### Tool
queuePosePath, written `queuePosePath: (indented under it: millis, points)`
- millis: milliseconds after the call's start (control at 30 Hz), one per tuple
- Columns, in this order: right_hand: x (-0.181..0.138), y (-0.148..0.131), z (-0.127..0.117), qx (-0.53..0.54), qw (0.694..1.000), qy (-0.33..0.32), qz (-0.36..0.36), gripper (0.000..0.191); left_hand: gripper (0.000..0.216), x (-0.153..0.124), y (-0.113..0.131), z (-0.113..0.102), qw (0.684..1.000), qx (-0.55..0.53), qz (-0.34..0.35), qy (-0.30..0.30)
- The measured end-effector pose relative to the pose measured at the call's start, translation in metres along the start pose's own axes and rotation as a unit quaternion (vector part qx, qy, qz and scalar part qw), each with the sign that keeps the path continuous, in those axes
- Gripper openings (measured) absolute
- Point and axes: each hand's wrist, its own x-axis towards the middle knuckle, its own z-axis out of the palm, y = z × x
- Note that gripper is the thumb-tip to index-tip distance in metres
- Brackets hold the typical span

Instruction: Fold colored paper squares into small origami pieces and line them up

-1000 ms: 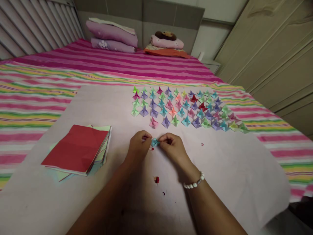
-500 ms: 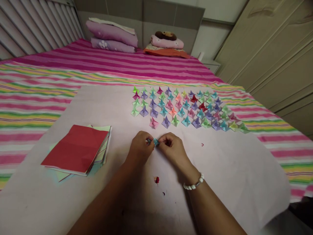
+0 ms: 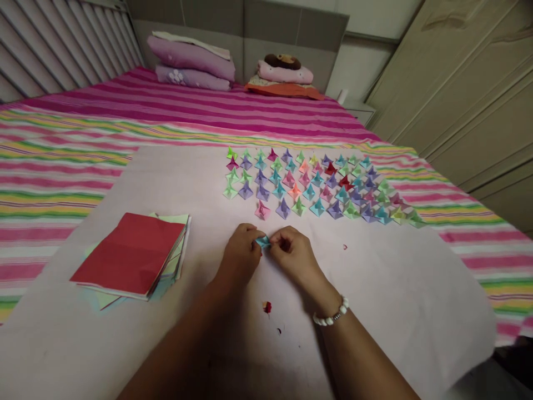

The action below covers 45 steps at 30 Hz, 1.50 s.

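A small light-blue folded paper piece (image 3: 262,241) is held between my two hands above the pale sheet (image 3: 200,344). My left hand (image 3: 240,250) pinches its left side, the fingers partly covering it. The thumb and forefinger of my right hand (image 3: 292,247) are closed on its right tip. Just beyond my hands, several folded paper boats or birds in many colours stand in rows, the nearest a pink one (image 3: 262,210) and a purple one (image 3: 283,208).
Left of my hands lies a stack of square paper (image 3: 129,253), red on top. A small red and tan mark (image 3: 267,307) shows on the sheet near my wrists. Striped bedding (image 3: 33,194) surrounds the sheet; folded purple bedding (image 3: 191,61) sits at the back.
My left fingers have shifted their hold, and more of the light-blue folded paper shows between my hands. My right hand keeps nearly the same place.
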Motion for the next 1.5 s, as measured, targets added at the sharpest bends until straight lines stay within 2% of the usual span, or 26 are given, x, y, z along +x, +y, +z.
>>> queuePosePath:
  millis: [100,233,367,633,867,1067,1200,1267,1400,1500]
  points:
    - [-0.001,0.000,0.000,-0.013,1.000,-0.007,-0.019,0.019,0.034,0.001,0.000,0.000,0.999,-0.007,0.014,0.032]
    - [-0.001,0.000,0.001,-0.013,0.999,-0.005,-0.032,0.023,0.023,0.002,0.000,-0.001,0.998,-0.027,-0.002,0.058]
    - [-0.001,0.002,0.001,-0.014,0.999,-0.001,-0.046,0.025,0.016,0.002,0.001,-0.002,0.998,-0.017,0.020,0.049]
    - [-0.002,0.004,0.003,-0.011,0.997,-0.011,-0.070,0.027,0.021,0.005,-0.002,0.001,0.996,0.030,0.068,0.053]
    - [-0.001,0.004,0.003,-0.018,0.998,-0.015,-0.057,0.024,0.024,0.001,-0.002,0.005,0.992,0.049,0.088,0.071]
    - [-0.003,0.001,-0.001,-0.042,0.996,-0.037,-0.062,0.021,0.026,-0.001,0.001,0.006,0.996,0.037,0.056,0.061]
    - [-0.002,0.001,-0.005,-0.040,0.995,-0.052,-0.079,0.021,0.031,-0.001,0.008,0.004,0.998,-0.010,0.013,0.056]
    - [-0.001,0.001,-0.006,-0.031,0.995,-0.051,-0.078,0.020,0.035,0.002,0.011,0.002,0.996,-0.053,-0.020,0.071]
    - [0.000,0.001,-0.006,-0.021,0.997,-0.024,-0.064,0.017,0.042,0.007,0.012,-0.004,0.976,-0.150,-0.136,0.085]
    - [0.000,0.002,-0.005,0.010,0.998,0.008,-0.056,0.014,0.043,0.008,0.011,-0.004,0.969,-0.160,-0.167,0.088]
